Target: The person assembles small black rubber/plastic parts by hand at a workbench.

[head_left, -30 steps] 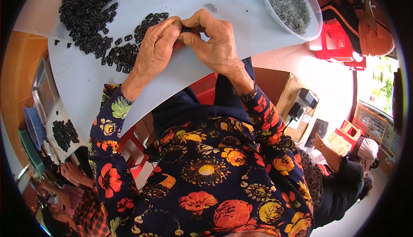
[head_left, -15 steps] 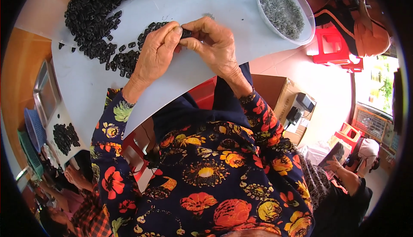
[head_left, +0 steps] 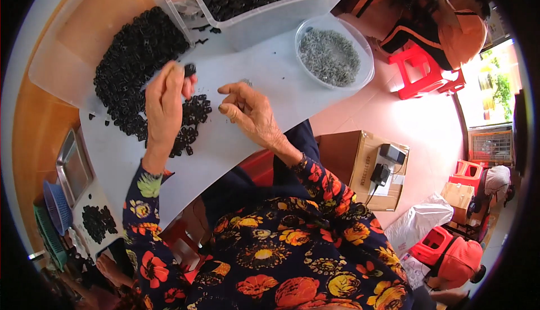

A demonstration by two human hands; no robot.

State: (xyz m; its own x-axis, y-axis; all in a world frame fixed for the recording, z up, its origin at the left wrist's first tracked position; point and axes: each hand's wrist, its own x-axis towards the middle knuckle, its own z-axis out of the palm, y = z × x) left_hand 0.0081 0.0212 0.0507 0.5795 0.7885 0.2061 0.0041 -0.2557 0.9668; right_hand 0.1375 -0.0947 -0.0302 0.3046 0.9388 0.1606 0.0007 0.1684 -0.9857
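My left hand (head_left: 163, 107) is raised over the near part of the black pile, its fingers closed around a small black plastic piece (head_left: 190, 70) that shows at the fingertips. To its right, my right hand (head_left: 251, 114) hovers above the table with thumb and forefinger apart and the other fingers curled; I see nothing between them. A few tiny metal bits (head_left: 246, 82) lie just beyond it. Loose black plastic pieces (head_left: 194, 110) are scattered between and below the hands, joining a large heap of black pieces (head_left: 135, 57) at the left.
A clear bin (head_left: 264, 20) full of black parts stands at the back. Right of it, a round clear tub (head_left: 368, 68) holds small metal pieces. A metal tray (head_left: 73, 166) is at far left. A cardboard box (head_left: 360, 164) and red stools (head_left: 416, 73) stand on the floor; other people sit nearby.
My hands have come apart: the left has moved left with a black piece, the right has let go and moved down. The view has shifted, bringing the back bin into sight.
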